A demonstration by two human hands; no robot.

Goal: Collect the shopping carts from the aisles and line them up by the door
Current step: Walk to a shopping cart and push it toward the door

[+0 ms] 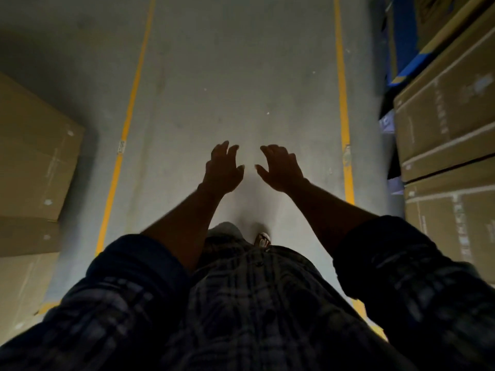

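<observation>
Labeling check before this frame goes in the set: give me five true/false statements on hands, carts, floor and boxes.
1. Both hands are empty. True: the left hand and right hand hold nothing, fingers spread.
2. A cart stands ahead between the lines. False: no cart is in view, only bare floor.
3. Two yellow lines run along the floor. True.
4. Boxes show on the right only. False: boxes sit on both sides.
5. The hands touch each other. False: there is a gap between them.
</observation>
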